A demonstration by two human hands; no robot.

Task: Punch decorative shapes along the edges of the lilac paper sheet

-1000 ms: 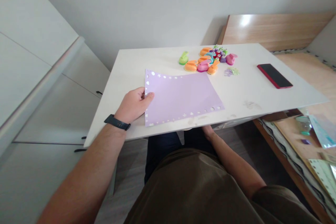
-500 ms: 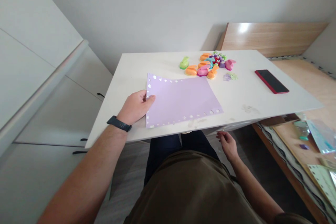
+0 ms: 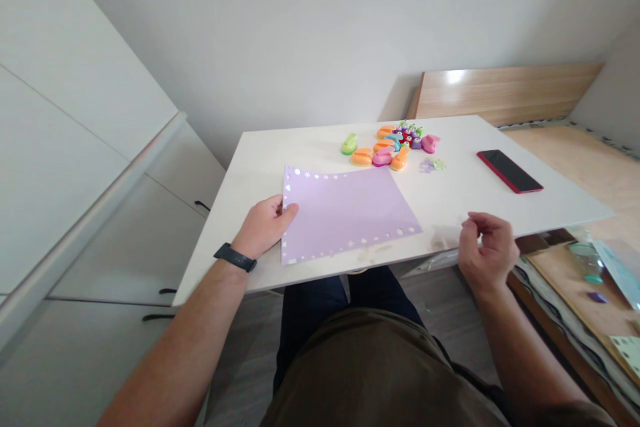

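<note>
"What has changed?"

"My right hand (image 3: 489, 248) has risen from below the near edge of the tabletop (image 3: 287, 147) and now overlaps it in view, fingers curled; whether they pinch anything, I cannot tell."

"And the lilac sheet (image 3: 350, 207)?"

"Near that edge, left of centre, its left margin grasped by my left hand (image 3: 266, 221), thumb on top; thus only that hand visibly secures it. Colourful punches (image 3: 383, 157) stand beyond, toward the far edge."

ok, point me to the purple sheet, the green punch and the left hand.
purple sheet (image 3: 347, 211), head view, unpunched middle
green punch (image 3: 349, 144), head view, middle of its body
left hand (image 3: 264, 222), head view, back of the hand
</note>
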